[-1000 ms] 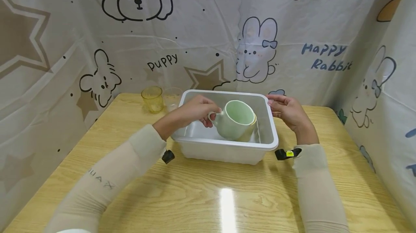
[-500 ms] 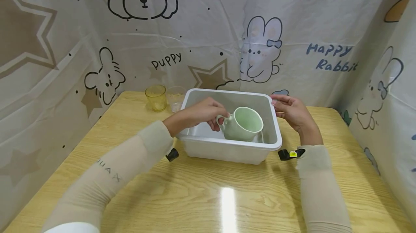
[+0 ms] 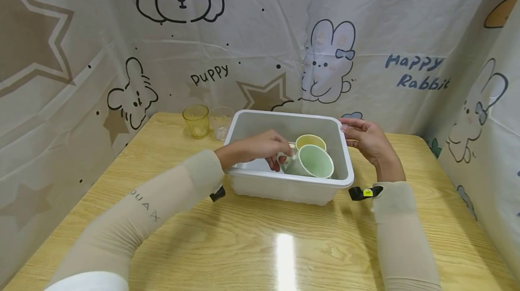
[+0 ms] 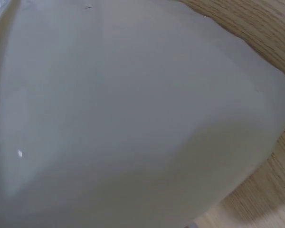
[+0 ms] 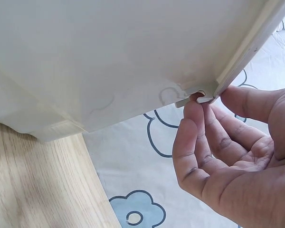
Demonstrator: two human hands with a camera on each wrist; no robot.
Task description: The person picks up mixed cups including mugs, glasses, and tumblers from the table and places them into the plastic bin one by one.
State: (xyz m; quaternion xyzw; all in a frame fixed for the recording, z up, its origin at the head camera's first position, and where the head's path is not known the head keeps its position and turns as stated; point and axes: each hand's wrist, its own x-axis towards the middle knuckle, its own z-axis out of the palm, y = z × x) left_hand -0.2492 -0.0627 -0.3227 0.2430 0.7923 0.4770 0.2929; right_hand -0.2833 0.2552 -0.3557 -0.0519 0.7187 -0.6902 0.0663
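A white plastic tub (image 3: pixel 280 187) stands on the wooden table. My left hand (image 3: pixel 264 147) reaches over its left rim and pinches the handle of a pale green mug (image 3: pixel 316 163), which tilts toward the front right inside the tub. Just behind that mug is a yellow cup (image 3: pixel 310 140), its lower part hidden. At the tub's right end, my right hand (image 3: pixel 367 141) grips the rim; the right wrist view shows thumb and curled fingers (image 5: pixel 190 142) at the tub's edge. Only the tub's outer wall (image 4: pixel 133 95) fills most of the left wrist view, so the left hand is hidden there.
Left of the tub, toward the back of the table (image 3: pixel 227 241), stand a yellow transparent glass (image 3: pixel 196 122) and a clear glass (image 3: pixel 221 124). A printed cloth (image 3: pixel 260 34) hangs behind and along both sides.
My left hand has lowered the green mug into the tub, toward the front right. The yellow cup behind it has come into sight. My right hand stays on the rim.
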